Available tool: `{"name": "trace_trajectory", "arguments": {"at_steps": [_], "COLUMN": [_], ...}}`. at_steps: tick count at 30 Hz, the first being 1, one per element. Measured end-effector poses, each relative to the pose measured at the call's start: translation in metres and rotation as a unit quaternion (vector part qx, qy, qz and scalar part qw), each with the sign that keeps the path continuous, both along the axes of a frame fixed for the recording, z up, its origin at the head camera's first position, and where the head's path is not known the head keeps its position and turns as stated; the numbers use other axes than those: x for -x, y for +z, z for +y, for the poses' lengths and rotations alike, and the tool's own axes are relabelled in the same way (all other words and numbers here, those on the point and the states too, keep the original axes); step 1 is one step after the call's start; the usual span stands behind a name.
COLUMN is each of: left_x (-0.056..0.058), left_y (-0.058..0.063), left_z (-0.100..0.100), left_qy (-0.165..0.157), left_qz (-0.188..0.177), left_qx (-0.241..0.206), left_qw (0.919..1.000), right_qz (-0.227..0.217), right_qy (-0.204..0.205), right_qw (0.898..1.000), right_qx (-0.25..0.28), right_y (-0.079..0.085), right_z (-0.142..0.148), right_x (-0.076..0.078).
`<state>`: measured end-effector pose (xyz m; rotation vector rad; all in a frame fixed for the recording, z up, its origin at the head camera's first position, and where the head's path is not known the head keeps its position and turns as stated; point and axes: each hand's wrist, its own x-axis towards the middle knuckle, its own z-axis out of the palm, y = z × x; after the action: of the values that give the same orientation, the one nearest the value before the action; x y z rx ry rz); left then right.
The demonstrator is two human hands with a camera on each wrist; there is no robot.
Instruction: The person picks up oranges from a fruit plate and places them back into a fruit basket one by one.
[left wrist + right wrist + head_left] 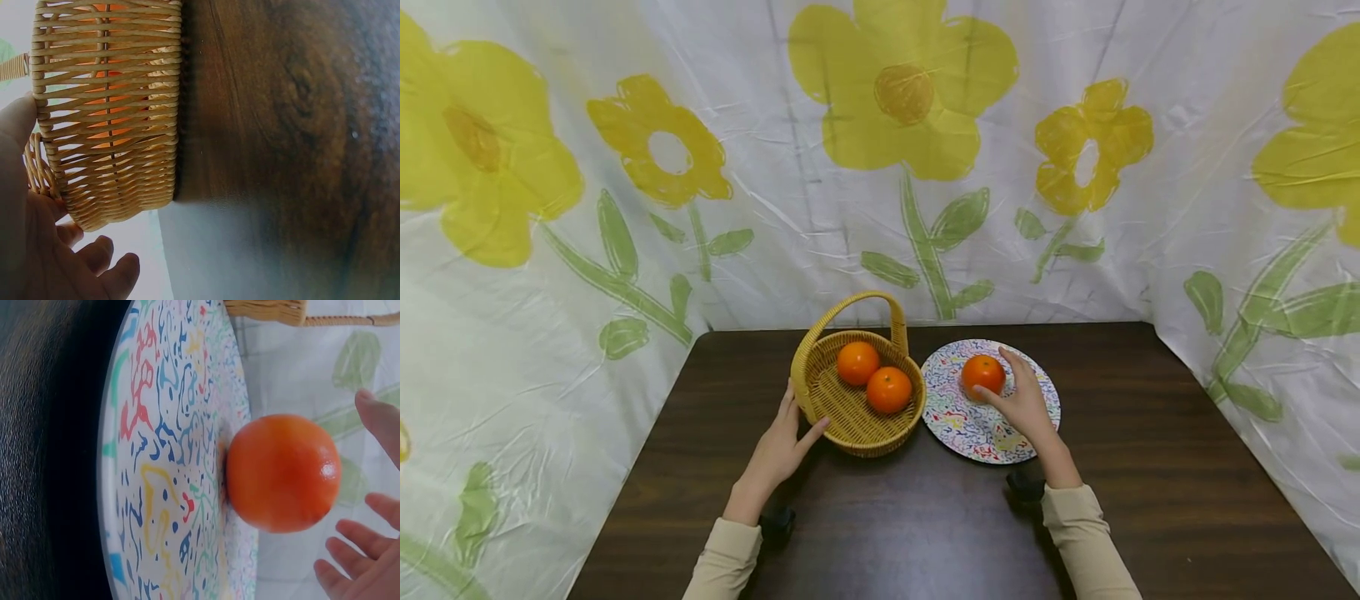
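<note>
A yellow wicker basket (846, 427) with an arched handle holds two oranges (858, 363). Beside its left edge is my left hand (781, 446), thumb at the near rim and fingers along the outer side. In the left wrist view, the thumb touches the basket's (112, 125) rim while several fingers lie loose and spread. A third orange (284, 474) sits on a round plate (951, 425) with a multicoloured squiggle pattern. Around this orange my right hand (1026, 408) is spread, thumb on the near side and fingers on the far right. In the right wrist view, a gap shows between fingertips and fruit.
Both basket and plate stand on a dark wooden table (910, 525), close together near its back edge. A white curtain (760, 275) with yellow flowers hangs behind the table and along both sides. A black device (777, 525) is at each wrist.
</note>
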<state>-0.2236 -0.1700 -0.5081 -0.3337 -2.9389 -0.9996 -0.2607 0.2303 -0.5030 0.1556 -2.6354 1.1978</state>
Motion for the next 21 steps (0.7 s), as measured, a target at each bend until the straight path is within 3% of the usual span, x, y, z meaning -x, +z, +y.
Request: {"name": "trace_trajectory", "arguments": {"at_steps": [21], "left_x": [0.0008], "left_y": [-0.0008], "left_z": [-0.0014], "left_qy": [-0.001], "left_qz": [-0.004], "left_qx": [-0.003], "left_qw": [1.0000], "right_qz": [-0.024], "right_qy": [0.004], "right_qw": [1.000], "right_qx": [-0.007], "right_y": [-0.0067], "right_z": [-0.0032], "right_x": [0.0043]}}
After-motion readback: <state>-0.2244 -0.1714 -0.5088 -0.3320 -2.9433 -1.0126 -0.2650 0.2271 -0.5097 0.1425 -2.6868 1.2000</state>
